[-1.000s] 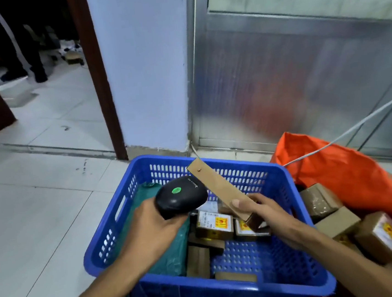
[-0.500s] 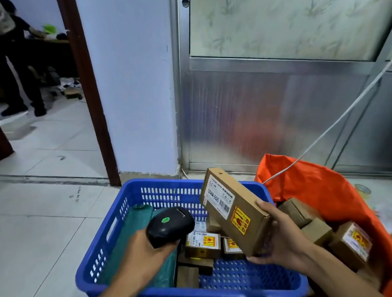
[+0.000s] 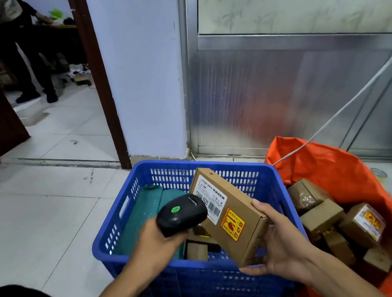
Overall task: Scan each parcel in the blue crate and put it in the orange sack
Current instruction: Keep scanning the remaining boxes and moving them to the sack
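Box [image 3: 230, 217] has swung round since a sec ago: label side now faces up toward the scanner [image 3: 181, 214], and the scanner has closed in from 9 o'clock till its nose overlaps the label's left edge. Camera's tipped up a bit too.

Right hand [image 3: 279, 243] grasps the box from below at its 5 o'clock corner, thumb on the top edge, fingers curled under. Left hand [image 3: 156, 243] is wrapped round the scanner grip, green light showing on top. Both sit over the crate [image 3: 117, 242], box tilted w/ its far end pointing to 11 o'clock.

Step in hand, by my read: scan. To do it well, hold the box steady, keep the thumb off the barcode, which sits at the label's 6 o'clock end just right of the scanner nose. Scanner prob too close and partly covering the label; back it off toward 8 o'clock, aim the window square at the bars. Can't tell if a beam is on.

Sack [image 3: 336, 170] waits at 3 o'clock of the crate, touching it, several boxes already inside. More boxes and a green bag [image 3: 146, 215] left in the crate, so plenty to go.
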The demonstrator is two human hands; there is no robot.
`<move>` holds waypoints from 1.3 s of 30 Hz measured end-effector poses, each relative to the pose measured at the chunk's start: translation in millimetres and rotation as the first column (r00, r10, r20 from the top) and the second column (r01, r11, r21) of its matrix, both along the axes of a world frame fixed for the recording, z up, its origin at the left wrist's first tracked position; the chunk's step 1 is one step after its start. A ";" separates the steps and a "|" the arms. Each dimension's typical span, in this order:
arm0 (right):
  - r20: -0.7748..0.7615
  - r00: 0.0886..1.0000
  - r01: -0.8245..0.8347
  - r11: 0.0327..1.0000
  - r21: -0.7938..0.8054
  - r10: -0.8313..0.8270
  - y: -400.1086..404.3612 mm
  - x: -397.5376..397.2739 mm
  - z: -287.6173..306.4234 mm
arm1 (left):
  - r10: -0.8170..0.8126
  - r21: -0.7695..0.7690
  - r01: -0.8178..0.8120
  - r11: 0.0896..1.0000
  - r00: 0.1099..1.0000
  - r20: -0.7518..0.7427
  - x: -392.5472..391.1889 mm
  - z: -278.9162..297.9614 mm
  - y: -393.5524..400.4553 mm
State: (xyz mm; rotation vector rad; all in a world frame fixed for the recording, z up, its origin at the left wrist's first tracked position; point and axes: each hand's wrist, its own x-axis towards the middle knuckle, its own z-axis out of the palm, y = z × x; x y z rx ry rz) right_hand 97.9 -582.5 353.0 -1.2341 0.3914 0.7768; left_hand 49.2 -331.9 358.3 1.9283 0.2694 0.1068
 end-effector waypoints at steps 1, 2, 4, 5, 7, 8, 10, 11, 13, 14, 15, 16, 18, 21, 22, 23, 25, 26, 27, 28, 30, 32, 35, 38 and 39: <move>0.002 1.000 -0.006 1.000 -0.002 0.006 1.5 -1.7 0.6 | 0.003 0.004 -0.003 1.000 1.000 -0.005 2.0 0.0 0.4; 0.003 1.000 -0.006 1.000 -0.001 0.006 2.5 -2.7 1.0 | 0.006 0.006 -0.006 1.000 1.000 -0.006 3.9 0.0 0.4; 0.003 1.000 0.002 1.000 -0.004 -0.002 4.4 -4.0 1.9 | 0.018 0.019 -0.018 1.000 1.000 -0.007 7.2 -1.4 0.0; 0.002 1.000 0.008 1.000 -0.008 -0.008 4.9 -4.3 2.1 | 0.025 0.034 -0.024 0.999 1.000 -0.014 8.2 -2.5 0.2; -0.006 1.000 0.025 1.000 -0.007 -0.025 5.5 -4.0 2.3 | 0.029 0.055 -0.028 0.998 0.999 -0.025 9.7 -4.8 1.0; -0.011 0.999 0.037 0.999 -0.007 -0.037 5.7 -3.5 2.1 | 0.026 0.065 -0.024 0.998 0.999 -0.029 10.0 -6.3 1.6; -0.021 0.998 0.055 0.998 -0.007 -0.055 7.1 -2.6 2.1 | 0.017 0.083 -0.013 0.996 0.999 -0.048 10.1 -8.6 3.0; -0.029 0.998 0.059 0.998 -0.004 -0.059 8.1 -2.5 2.1 | 0.014 0.093 -0.009 0.996 0.998 -0.060 10.0 -9.5 3.6; -0.042 0.997 0.062 0.998 0.003 -0.062 9.9 -2.3 1.6 | 0.008 0.106 0.000 0.994 0.997 -0.081 9.5 -10.8 4.4; -0.045 0.997 0.063 0.998 0.005 -0.063 10.2 -2.1 1.1 | 0.007 0.109 0.002 0.994 0.996 -0.087 8.8 -11.1 4.8; -0.047 0.997 0.065 0.998 0.008 -0.064 10.6 -2.1 0.8 | 0.004 0.109 0.006 0.994 0.996 -0.092 8.1 -11.1 4.8; -0.048 0.997 0.066 0.998 0.010 -0.066 10.7 -1.9 0.4 | -0.002 0.104 0.012 0.995 0.995 -0.096 7.5 -11.1 4.7; -0.050 0.997 0.063 0.998 0.012 -0.062 11.1 -1.8 -0.7 | -0.009 0.094 0.019 0.995 0.995 -0.102 7.1 -11.1 4.8; -0.051 0.997 0.058 0.998 0.006 -0.058 11.6 -2.1 -2.4 | -0.018 0.081 0.027 0.996 0.994 -0.110 6.1 -9.8 4.7; -0.053 0.997 0.057 0.998 0.005 -0.057 11.7 -2.3 -3.1 | -0.020 0.080 0.029 0.996 0.994 -0.111 5.9 -9.6 4.5; -0.054 0.997 0.055 0.998 0.005 -0.055 11.9 -2.3 -3.6 | -0.020 0.082 0.030 0.996 0.993 -0.113 5.5 -9.3 4.2; -0.054 0.997 0.053 0.999 0.009 -0.052 12.0 -1.9 -4.4 | -0.017 0.086 0.026 0.996 0.993 -0.113 5.0 -9.0 3.2; -0.055 0.997 0.051 0.999 0.012 -0.051 12.0 -1.3 -4.9 | -0.015 0.086 0.025 0.996 0.994 -0.111 5.1 -9.1 2.7; -0.056 0.997 0.051 0.999 0.015 -0.050 11.9 -0.8 -5.4 | -0.015 0.087 0.025 0.996 0.994 -0.112 5.1 -8.8 2.4; -0.059 0.997 0.053 0.998 0.018 -0.051 11.7 -0.1 -6.1 | -0.018 0.086 0.028 0.996 0.994 -0.112 4.9 -8.3 2.1; -0.063 0.997 0.054 0.998 0.023 -0.053 11.0 1.1 -7.3 | -0.018 0.083 0.027 0.996 0.993 -0.113 4.6 -7.3 2.3; -0.060 0.997 0.054 0.998 0.025 -0.052 10.1 2.4 -8.7 | -0.016 0.077 0.025 0.997 0.993 -0.116 4.3 -6.7 3.2; -0.049 0.998 0.045 0.999 0.031 -0.043 6.8 6.2 -10.9 | -0.002 0.069 0.009 0.998 0.994 -0.110 4.6 -5.6 3.5; -0.014 0.998 0.055 0.998 0.017 -0.055 -0.3 14.8 -10.2 | 0.020 0.069 -0.013 0.998 0.995 -0.098 3.6 -2.8 2.3; -0.003 0.997 0.072 0.997 0.000 -0.072 -3.8 19.0 -9.0 | 0.026 0.074 -0.019 0.997 0.995 -0.097 3.5 -1.9 1.8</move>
